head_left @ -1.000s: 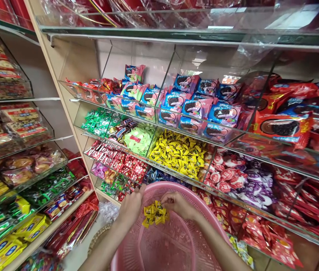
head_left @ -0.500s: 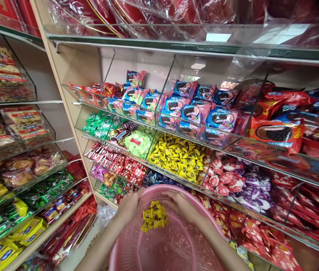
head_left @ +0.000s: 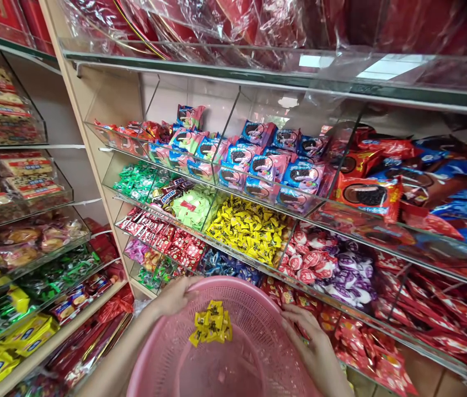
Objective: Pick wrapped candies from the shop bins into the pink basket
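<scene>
A pink plastic basket (head_left: 258, 300) is held low in front of me. My left hand (head_left: 175, 295) grips its far-left rim, fingers curled over the edge. My right hand (head_left: 305, 336) holds the right rim, fingers wrapped on it. A small heap of yellow wrapped candies (head_left: 211, 330) lies inside the basket against its mesh wall, touched by neither hand. Above the basket a clear bin holds many of the same yellow candies (head_left: 250, 229).
Tiered clear acrylic bins (head_left: 233, 165) fill the shelf ahead: cookie packs on top, green and red candies (head_left: 167, 237) to the left, red-and-purple sweets (head_left: 332, 264) to the right. Another shelf unit (head_left: 22, 242) of snack packs stands on the left. Red boxes sit overhead.
Both hands have let go of the yellow candies and moved apart to the basket's rim. The candies now rest in the basket, which sits closer and more to the left.
</scene>
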Demonstrator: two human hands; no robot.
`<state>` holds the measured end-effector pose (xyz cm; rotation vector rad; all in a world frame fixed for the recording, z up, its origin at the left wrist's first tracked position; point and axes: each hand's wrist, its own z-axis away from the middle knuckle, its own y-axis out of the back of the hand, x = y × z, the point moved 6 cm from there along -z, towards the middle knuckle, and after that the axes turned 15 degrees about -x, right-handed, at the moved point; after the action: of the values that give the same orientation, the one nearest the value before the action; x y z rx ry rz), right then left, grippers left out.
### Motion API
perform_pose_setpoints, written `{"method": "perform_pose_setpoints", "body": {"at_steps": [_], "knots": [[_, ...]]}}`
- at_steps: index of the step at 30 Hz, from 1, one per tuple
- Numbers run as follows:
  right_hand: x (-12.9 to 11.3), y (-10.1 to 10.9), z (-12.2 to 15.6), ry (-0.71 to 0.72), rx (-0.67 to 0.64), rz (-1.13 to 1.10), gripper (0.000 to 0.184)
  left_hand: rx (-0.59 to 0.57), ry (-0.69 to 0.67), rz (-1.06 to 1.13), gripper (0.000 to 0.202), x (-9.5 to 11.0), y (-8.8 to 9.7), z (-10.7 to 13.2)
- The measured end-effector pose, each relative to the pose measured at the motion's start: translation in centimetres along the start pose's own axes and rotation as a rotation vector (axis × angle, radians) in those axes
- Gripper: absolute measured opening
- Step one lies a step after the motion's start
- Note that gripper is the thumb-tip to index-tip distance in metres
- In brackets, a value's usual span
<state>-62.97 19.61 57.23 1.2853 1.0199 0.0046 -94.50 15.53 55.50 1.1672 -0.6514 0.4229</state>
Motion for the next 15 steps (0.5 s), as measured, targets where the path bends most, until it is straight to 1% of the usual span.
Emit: {"method": "perform_pose_setpoints", "body": {"at_steps": [2,5,7,9,11,12,14,15], "knots": [[1.4,-1.4,0.4,-0.025,0.022,-0.019,0.029,0.008,-0.025,0.018,0.042,-0.2,-0.6,0.4],[2.6,-3.6,0.3,-0.057,0.014,-0.036,0.032,0.046,0.061,0.012,0.041,-1.6,-1.4,0.9],[2.7,-4.7,-0.1,-0.075,0.027,-0.025,0.033,0.062,0.09,0.011,0.039,-2.6,-1.5,0.9],[2.4,-5.1,-0.5,-0.094,0.053,0.005,0.033,0.071,0.086,-0.007,0.034,-3.3,-1.2,0.5],[1.7,-5.3,-1.1,-0.113,0.063,0.027,0.034,0.074,0.094,-0.048,0.029,-3.7,-0.4,-0.4],[1.4,-5.3,-1.3,-0.119,0.064,0.032,0.034,0.071,0.105,-0.072,0.029,-3.9,0.1,-1.0],[0.7,-5.3,-1.6,-0.124,0.074,0.037,0.033,0.041,0.127,-0.102,0.04,-4.0,1.0,-2.4],[0.5,-5.3,-1.6,-0.125,0.085,0.044,0.033,0.004,0.147,-0.123,0.047,-4.1,1.2,-3.1]]}}
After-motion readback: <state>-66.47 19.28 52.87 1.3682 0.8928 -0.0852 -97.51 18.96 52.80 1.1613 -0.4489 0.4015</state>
